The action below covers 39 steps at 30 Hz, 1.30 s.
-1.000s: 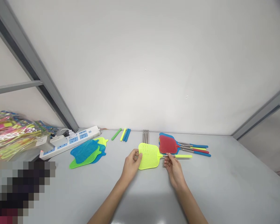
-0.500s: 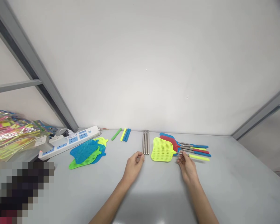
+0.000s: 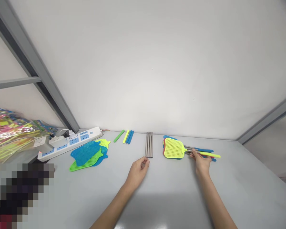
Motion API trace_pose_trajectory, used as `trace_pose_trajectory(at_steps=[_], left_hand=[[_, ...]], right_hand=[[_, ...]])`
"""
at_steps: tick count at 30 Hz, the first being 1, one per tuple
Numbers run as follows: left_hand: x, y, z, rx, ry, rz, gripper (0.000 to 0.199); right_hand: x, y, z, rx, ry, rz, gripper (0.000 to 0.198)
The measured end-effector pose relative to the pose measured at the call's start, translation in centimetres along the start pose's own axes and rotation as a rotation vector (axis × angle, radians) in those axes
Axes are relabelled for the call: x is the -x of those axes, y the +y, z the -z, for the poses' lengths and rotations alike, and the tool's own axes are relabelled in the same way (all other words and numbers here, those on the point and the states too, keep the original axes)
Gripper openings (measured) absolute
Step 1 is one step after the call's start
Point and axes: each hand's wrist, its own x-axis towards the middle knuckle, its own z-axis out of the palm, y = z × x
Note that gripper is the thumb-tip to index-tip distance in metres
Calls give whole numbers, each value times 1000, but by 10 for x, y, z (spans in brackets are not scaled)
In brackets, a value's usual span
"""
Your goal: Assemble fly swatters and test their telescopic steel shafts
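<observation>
My right hand (image 3: pixel 201 162) pinches the metal shaft of a yellow fly swatter (image 3: pixel 174 148) and lays it on a pile of finished-looking swatters. Under its perforated yellow head show the edges of a red and a blue head. Blue handles (image 3: pixel 206 150) and part of a red one stick out to the right of my fingers. My left hand (image 3: pixel 138 170) rests on the table with curled fingers and nothing visible in them. Just beyond its fingertips lie several metal rods (image 3: pixel 149 144) side by side; whether they touch I cannot tell.
Loose swatter heads (image 3: pixel 85 153) in blue, green and yellow overlap at the left. Behind them is a white power strip (image 3: pixel 72 144) with plugs. Loose green, yellow and blue handle sleeves (image 3: pixel 127 136) lie near the wall. Bagged colourful goods (image 3: pixel 11 136) are at the far left.
My right hand has moved right and slightly away from me with the yellow swatter, bringing its head over the red and blue ones. My left hand stays almost in place.
</observation>
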Motion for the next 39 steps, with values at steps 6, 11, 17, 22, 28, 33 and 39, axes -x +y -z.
trace_pose_trajectory(at_steps=[6,11,17,22,28,33,39], left_hand=[[0,2,0,2,-12,14,26],[1,4,0,6,1,28,26],[0,3,0,-17,-7,-2,24],[1,4,1,-7,-7,1,24],[1,6,1,-22,0,-4,25],[1,6,1,-32,-2,-2,26],[1,2,0,-15,-9,-12,26]], right_hand=[[-8,12,-3,-45,26,38,91],[-6,12,-9,-61,-23,17,89],[-4,13,-12,-2,-27,-52,50],[-4,12,-11,-3,-36,-60,48],[-6,12,-10,-3,-50,-53,52],[-8,18,-9,33,-32,-19,53],[0,22,-7,64,-29,32,49]])
